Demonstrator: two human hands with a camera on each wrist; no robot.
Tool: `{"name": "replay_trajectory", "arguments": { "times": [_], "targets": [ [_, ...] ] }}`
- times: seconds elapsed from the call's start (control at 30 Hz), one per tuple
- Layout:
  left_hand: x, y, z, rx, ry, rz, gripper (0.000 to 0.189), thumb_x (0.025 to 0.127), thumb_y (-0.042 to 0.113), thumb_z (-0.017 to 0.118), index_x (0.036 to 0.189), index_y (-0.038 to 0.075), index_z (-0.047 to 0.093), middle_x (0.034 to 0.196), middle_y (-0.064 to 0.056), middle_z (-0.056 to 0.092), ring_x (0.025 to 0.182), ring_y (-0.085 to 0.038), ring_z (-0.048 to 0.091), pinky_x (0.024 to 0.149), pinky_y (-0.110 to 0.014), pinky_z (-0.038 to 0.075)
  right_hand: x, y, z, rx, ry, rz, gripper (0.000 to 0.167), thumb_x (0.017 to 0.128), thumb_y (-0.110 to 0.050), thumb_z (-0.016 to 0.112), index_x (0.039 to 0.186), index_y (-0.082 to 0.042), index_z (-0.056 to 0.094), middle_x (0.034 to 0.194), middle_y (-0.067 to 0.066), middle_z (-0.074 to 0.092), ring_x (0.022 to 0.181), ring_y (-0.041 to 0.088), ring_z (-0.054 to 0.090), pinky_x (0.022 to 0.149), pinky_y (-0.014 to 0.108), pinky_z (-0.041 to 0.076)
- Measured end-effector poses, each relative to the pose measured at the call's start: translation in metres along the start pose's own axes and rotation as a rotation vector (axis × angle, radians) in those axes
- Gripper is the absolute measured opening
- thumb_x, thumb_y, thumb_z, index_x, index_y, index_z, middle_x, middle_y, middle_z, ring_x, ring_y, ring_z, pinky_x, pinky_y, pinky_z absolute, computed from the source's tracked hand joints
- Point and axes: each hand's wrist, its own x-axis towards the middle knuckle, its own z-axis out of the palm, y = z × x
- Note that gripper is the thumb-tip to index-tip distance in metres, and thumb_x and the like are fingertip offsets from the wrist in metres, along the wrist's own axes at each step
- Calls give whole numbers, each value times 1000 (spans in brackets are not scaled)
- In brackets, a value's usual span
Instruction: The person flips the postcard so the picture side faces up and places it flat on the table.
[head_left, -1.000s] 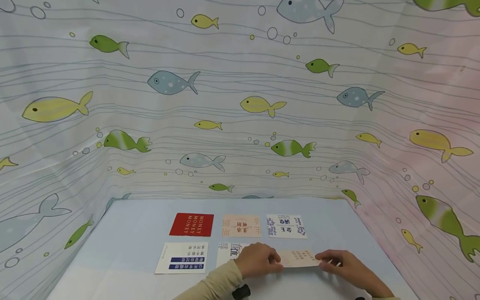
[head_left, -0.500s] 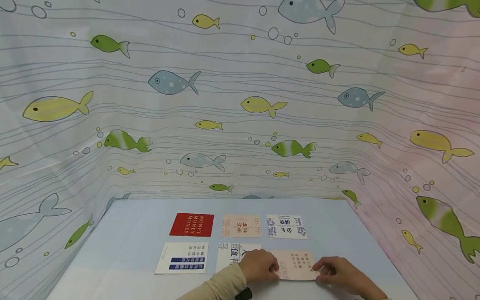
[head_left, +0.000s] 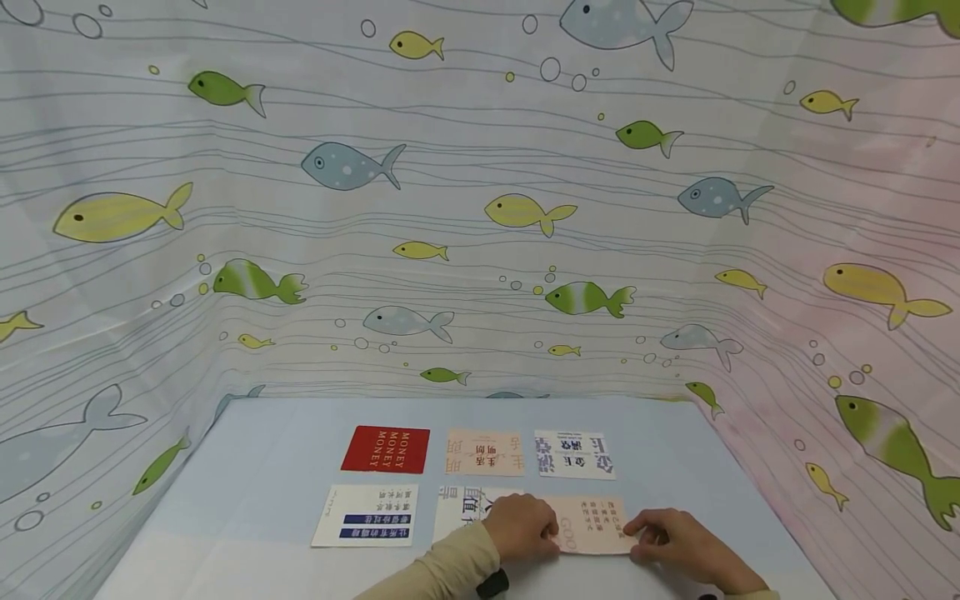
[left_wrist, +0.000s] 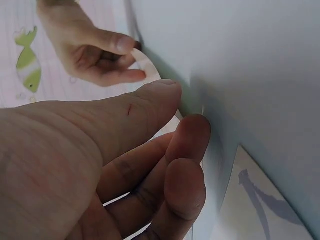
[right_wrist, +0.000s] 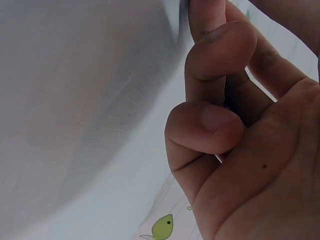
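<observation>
In the head view a pale pink card (head_left: 596, 523) with printed characters is held between my two hands. My left hand (head_left: 521, 527) pinches its left edge; the left wrist view shows that thumb (left_wrist: 160, 97) against the fingers, with the card behind them. At the card's right edge my right hand (head_left: 678, 540) grips with thumb and fingers. Its fingers (right_wrist: 200, 127) are curled in the right wrist view. A white card with large purple characters (head_left: 459, 510) lies just left, partly hidden by my left hand.
A red card (head_left: 386, 449), a peach card (head_left: 486, 452) and a white-and-purple card (head_left: 575, 454) form the back row. At front left lies a white card with blue bars (head_left: 366, 517). The fish-print curtain (head_left: 465, 292) surrounds the pale table (head_left: 247, 467).
Both hands have drawn the pink card a little towards me from one second ago. It now shows more of its face. Over the last half second it has shifted slightly back. The other cards stay put.
</observation>
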Motion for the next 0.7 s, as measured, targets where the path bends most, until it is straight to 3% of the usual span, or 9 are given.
{"name": "replay_trajectory", "arguments": {
  "times": [0.7],
  "targets": [
    [5,-5,4,15,19,4,13,87,25,76,99,21,80,81,16,69,69,2,58,62,-20,46,0,4,-2,-31,-19,-19,22,93,-29,74,107,-13,75,82,-3,62,68,12,52,58,27,43]
  ]
}}
